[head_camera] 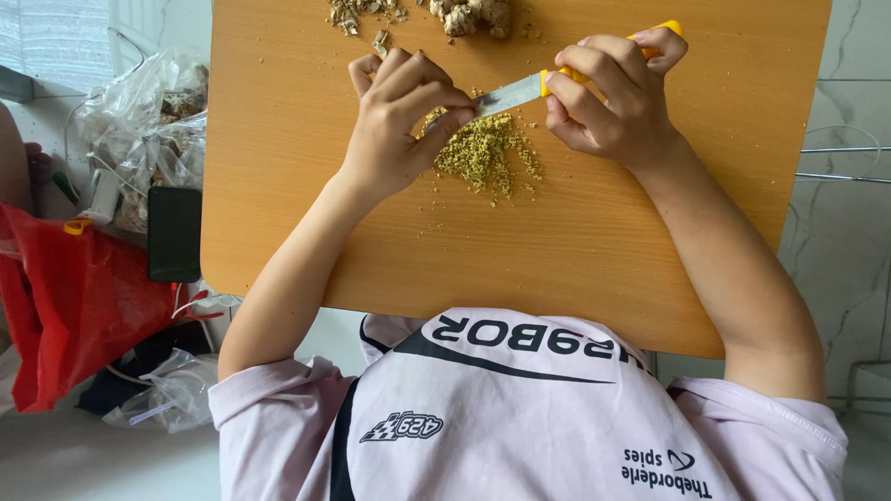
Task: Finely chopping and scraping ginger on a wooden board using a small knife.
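Between the hands, yellowish mince (483, 153) seems mid-chopping: the knife (510, 93) is gripped at its handle by the right hand (613, 102) and pinched at its tip by the left hand (399, 121). Steady rocking is called for.

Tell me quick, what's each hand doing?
Left hand: fingers curled, pressing down on the knife blade over the minced pile.
Right hand: closed around the knife's yellow handle.
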